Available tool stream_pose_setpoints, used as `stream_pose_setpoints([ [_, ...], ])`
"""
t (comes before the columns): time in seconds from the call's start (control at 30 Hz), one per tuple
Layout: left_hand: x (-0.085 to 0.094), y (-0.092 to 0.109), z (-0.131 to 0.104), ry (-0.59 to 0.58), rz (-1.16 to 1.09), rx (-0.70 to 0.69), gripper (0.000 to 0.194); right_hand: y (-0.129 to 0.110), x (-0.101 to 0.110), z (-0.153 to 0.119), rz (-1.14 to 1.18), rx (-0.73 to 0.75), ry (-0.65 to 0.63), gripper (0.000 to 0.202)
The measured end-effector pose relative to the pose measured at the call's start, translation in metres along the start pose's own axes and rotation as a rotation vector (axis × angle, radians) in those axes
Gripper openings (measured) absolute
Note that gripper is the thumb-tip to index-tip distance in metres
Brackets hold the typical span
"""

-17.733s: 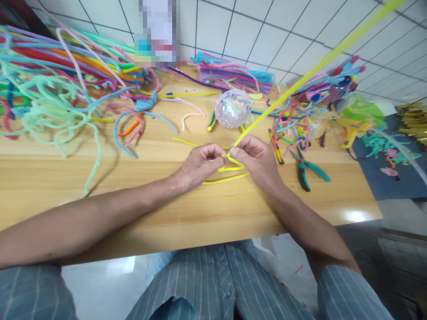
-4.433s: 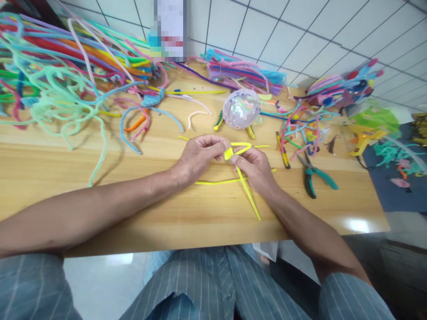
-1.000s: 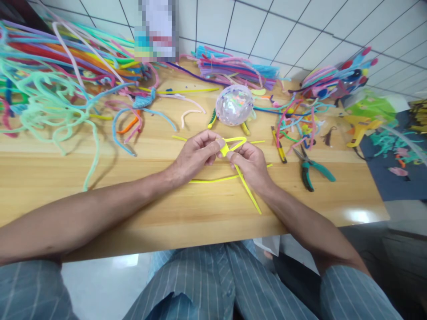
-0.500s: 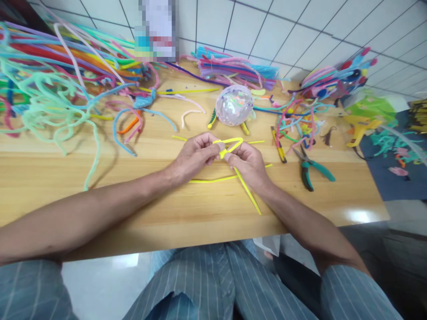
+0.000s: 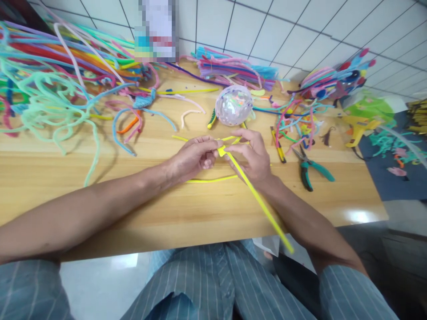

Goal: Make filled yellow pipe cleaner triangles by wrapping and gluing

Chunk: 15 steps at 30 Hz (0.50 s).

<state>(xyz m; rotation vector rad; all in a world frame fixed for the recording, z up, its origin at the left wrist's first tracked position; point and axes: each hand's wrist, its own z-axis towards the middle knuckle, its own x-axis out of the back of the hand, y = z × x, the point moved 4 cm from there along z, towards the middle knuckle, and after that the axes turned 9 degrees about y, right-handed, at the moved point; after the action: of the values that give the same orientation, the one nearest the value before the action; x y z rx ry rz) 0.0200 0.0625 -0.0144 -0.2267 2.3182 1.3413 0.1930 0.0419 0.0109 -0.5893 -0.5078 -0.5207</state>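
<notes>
A yellow pipe cleaner (image 5: pixel 260 198) is bent into a small folded bundle at its upper end, and its long straight tail slants down to the right past the table edge. My left hand (image 5: pixel 200 153) pinches the bundle between thumb and fingertips. Against the bundle's right side is my right hand (image 5: pixel 251 155), its fingers curled around the bent part and the start of the tail; the exact contact of the fingertips is partly hidden. Beneath the hands, another yellow pipe cleaner (image 5: pixel 213 180) lies on the wooden table (image 5: pixel 160 213).
Behind the hands sits a clear speckled ball (image 5: pixel 234 105). To the right lie a yellow cutter knife (image 5: pixel 278 145), teal-handled pliers (image 5: pixel 312 171) and a yellow glue gun (image 5: pixel 358 129). Pale green pipe cleaners (image 5: pixel 56 104) tangle at left; a bundled stack (image 5: pixel 233 69) rests by the tiled wall.
The pipe cleaner's tail has swung nearer and now reaches further down to the right. My right hand has turned and lifted its fingers around the bend. My left hand keeps its pinch.
</notes>
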Motion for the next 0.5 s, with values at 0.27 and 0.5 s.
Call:
stream_pose_setpoints([
  [0.27,0.0,-0.005,0.0,-0.001,0.139,-0.02,0.042,0.002,0.0,0.004,0.137,-0.208,-0.02,0.013],
  [0.5,0.001,0.007,-0.011,-0.033,0.487,-0.457,0.03,0.004,0.003,0.007,0.289,-0.561,0.013,0.024],
])
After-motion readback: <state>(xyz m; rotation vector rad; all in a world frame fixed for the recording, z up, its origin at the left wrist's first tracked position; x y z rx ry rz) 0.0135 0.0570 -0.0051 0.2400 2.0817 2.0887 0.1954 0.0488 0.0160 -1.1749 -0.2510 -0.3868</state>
